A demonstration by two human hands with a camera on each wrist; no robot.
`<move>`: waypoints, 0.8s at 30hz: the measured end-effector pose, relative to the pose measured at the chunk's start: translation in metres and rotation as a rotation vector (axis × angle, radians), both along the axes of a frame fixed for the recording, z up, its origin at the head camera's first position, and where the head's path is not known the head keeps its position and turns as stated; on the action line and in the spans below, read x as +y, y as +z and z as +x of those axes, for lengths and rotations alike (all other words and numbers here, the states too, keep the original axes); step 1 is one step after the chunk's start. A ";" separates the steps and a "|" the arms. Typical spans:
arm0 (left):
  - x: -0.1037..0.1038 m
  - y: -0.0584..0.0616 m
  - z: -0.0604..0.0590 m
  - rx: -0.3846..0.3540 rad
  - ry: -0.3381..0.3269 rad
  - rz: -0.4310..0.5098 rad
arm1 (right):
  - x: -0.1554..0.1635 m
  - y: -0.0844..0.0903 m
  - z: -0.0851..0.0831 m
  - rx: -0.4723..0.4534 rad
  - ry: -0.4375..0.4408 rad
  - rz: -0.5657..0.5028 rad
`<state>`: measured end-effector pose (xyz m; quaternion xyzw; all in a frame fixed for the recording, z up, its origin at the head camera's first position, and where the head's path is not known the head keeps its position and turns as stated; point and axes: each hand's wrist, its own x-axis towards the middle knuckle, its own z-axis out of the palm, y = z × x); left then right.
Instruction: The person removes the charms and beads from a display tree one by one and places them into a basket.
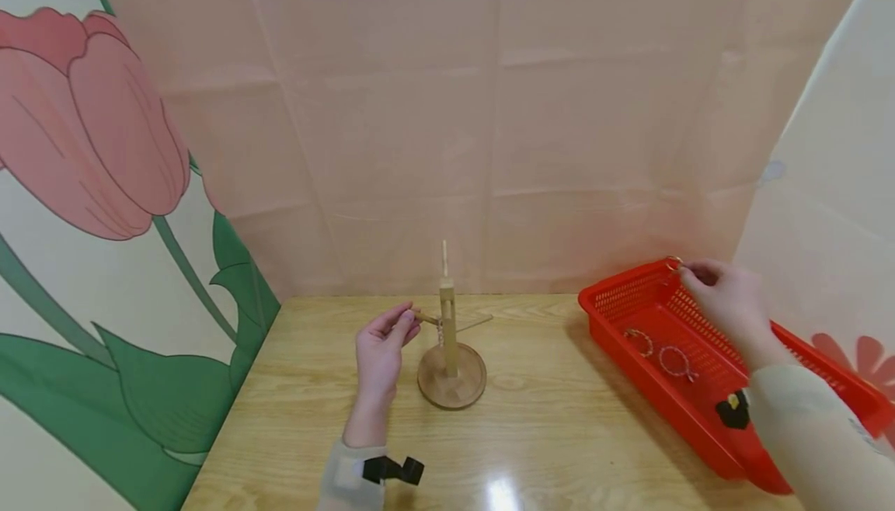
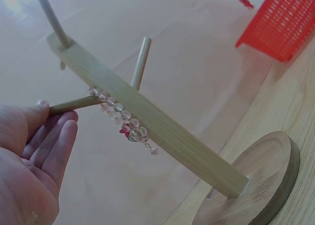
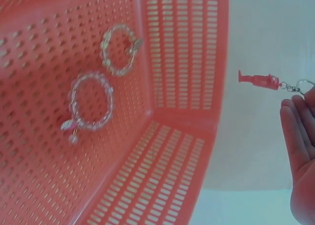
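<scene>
A wooden stand (image 1: 450, 363) with a round base and an upright post stands mid-table. A clear beaded bracelet (image 2: 123, 120) hangs on its left peg (image 2: 74, 104). My left hand (image 1: 408, 320) pinches the tip of that peg between thumb and fingers (image 2: 59, 129). Over the far corner of the red basket (image 1: 699, 418), my right hand (image 1: 684, 269) pinches the metal ring of a keychain (image 1: 673, 263). Its small red charm (image 3: 258, 80) dangles beyond the basket's rim (image 3: 221, 62). Two beaded bracelets (image 3: 119, 50) (image 3: 91, 104) lie on the basket floor.
The wooden table (image 1: 559, 433) is boxed in by a pink backdrop (image 1: 489, 146) and a tulip-printed panel (image 1: 105, 185) on the left. The basket sits along the table's right edge, next to a pale side wall (image 1: 839, 185).
</scene>
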<state>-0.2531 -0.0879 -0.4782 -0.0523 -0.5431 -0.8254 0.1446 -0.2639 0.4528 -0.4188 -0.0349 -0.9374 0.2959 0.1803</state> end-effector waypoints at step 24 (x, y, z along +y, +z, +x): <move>0.000 -0.002 -0.002 0.033 0.012 0.010 | 0.059 -0.034 0.011 -0.217 0.075 0.055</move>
